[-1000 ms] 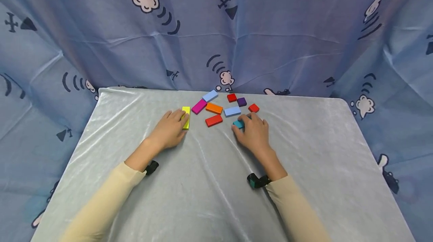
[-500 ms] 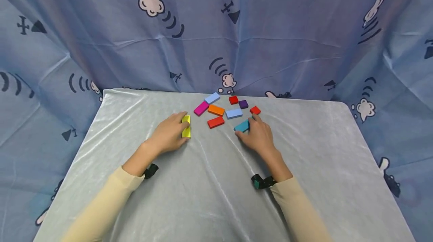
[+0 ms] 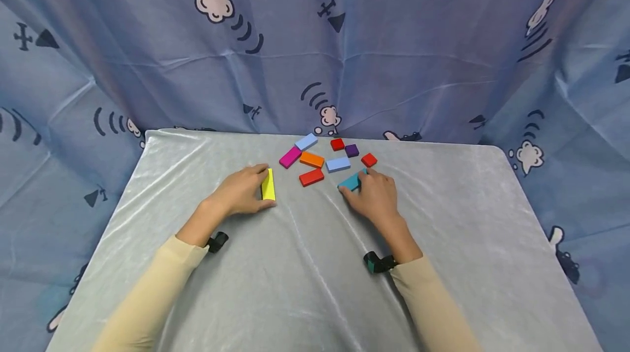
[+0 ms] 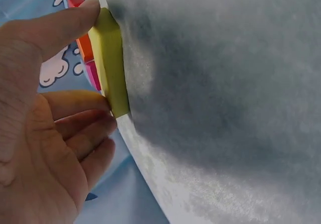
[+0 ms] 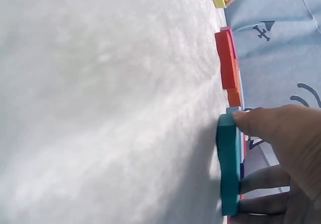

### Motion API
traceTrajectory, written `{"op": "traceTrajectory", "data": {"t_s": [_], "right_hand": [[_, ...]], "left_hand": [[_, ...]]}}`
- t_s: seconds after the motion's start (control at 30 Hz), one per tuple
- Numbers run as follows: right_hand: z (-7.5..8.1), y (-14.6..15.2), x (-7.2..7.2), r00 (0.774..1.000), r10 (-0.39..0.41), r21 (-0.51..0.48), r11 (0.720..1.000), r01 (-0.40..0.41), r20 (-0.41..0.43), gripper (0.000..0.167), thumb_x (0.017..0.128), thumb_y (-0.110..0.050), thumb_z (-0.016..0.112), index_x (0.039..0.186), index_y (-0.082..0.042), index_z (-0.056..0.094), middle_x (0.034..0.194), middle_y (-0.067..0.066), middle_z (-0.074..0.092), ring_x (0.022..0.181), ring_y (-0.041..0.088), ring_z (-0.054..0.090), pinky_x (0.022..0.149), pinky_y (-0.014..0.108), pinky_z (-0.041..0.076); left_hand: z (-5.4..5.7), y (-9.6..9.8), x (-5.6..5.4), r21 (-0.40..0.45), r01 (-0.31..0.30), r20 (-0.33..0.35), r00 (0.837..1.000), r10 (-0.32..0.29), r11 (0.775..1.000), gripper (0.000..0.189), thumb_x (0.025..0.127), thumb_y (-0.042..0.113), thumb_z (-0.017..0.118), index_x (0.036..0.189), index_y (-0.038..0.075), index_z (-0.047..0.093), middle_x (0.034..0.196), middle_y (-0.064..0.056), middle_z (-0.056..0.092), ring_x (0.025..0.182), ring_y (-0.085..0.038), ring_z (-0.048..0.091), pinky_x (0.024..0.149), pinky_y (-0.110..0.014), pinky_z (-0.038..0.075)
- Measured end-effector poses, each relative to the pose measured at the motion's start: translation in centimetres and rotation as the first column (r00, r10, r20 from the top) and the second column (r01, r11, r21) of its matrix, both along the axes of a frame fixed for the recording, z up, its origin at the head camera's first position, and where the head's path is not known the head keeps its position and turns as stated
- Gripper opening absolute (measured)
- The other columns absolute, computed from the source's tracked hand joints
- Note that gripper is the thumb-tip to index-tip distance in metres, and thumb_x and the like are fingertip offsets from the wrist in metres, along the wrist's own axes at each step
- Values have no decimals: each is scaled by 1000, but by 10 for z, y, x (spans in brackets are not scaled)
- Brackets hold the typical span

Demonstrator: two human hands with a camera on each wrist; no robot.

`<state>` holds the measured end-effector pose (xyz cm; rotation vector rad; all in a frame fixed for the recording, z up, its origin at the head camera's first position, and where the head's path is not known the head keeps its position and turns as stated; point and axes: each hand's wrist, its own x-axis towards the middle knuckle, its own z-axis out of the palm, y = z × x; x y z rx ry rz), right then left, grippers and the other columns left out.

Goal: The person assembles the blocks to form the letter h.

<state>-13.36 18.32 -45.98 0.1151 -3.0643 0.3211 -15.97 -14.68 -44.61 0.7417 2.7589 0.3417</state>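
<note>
In the head view, my left hand [image 3: 240, 192] pinches a yellow block [image 3: 268, 186] lengthwise on the pale cloth. The left wrist view shows the thumb [image 4: 75, 25] at one end of the yellow block [image 4: 111, 63] and the index finger at the other, the remaining fingers bent behind. To the right, my right hand [image 3: 378, 196] grips a teal block [image 3: 350, 182] by its ends. Its thumb [image 5: 256, 121] touches the near end of the teal block [image 5: 229, 166] in the right wrist view, and the other fingers reach the far end.
Between and beyond the hands lie red [image 3: 311, 177], orange [image 3: 312, 159], magenta [image 3: 290, 157] and light blue [image 3: 338, 164] blocks. Small red [image 3: 369, 160] and purple [image 3: 351, 150] pieces sit further right. A patterned blue curtain [image 3: 394, 68] hangs behind the table.
My left hand has drawn the yellow block nearer, and its fingers have gone from lying over the top to its ends. My right hand has slid slightly right along the teal block, baring more of it.
</note>
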Motion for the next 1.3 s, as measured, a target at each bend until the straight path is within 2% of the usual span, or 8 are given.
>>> {"op": "traceTrajectory", "data": {"t_s": [0.17,0.4,0.53,0.63,0.73,0.9,1.07,1.3], "right_hand": [[5,-2,-5,1000,25,8,1000,-25,-13,64,91,-52,76,119,6,74,121,27,74,107,44,71,96,61,57],[8,3,-5,1000,19,25,1000,-19,18,70,92,-54,75,127,7,71,130,27,72,109,45,71,114,64,48],[10,0,-9,1000,23,24,999,-23,7,70,92,-55,75,125,7,71,131,28,71,113,46,70,113,64,48],[9,0,-6,1000,30,33,999,-30,-6,67,91,-54,76,117,8,73,121,29,74,107,45,71,107,62,52],[7,1,-3,1000,28,35,999,-27,-8,65,90,-53,78,110,8,73,110,28,74,100,44,71,102,61,54],[4,2,-2,998,58,11,998,-58,-6,65,91,-53,76,112,9,73,113,29,73,106,46,69,104,62,53],[1,6,-2,999,54,-8,999,-54,-10,64,90,-51,78,110,9,75,110,28,74,102,45,69,101,62,53],[-2,8,0,995,94,11,996,-93,-41,65,93,-50,75,111,12,72,109,30,72,98,45,69,91,59,57]], "left_hand": [[6,-1,2,-18,0,-7,1000,0,1000,89,93,48,79,156,-5,46,166,-18,45,149,-37,52,120,-52,48],[13,2,9,-38,32,-45,998,-33,999,82,89,48,83,145,-6,59,157,-21,55,139,-40,61,116,-52,52],[18,5,12,-84,35,-107,993,-44,996,76,86,50,85,134,-7,66,144,-20,65,125,-38,68,110,-50,56],[15,8,16,-104,47,-130,990,-61,993,72,86,51,84,128,-5,68,133,-18,69,112,-34,71,105,-49,58],[11,9,19,-110,62,-115,991,-75,992,70,86,52,84,126,-5,69,132,-18,70,104,-33,72,102,-50,59],[8,7,23,-112,47,-117,991,-60,993,71,84,51,86,127,-3,69,134,-17,69,106,-32,72,100,-48,60],[4,7,25,-84,93,-165,981,-106,992,61,80,52,87,112,1,75,132,-17,72,110,-33,72,101,-49,59],[0,2,32,-41,80,-101,991,-84,996,77,84,52,86,138,0,68,151,-16,62,137,-35,62,115,-50,53]]}}
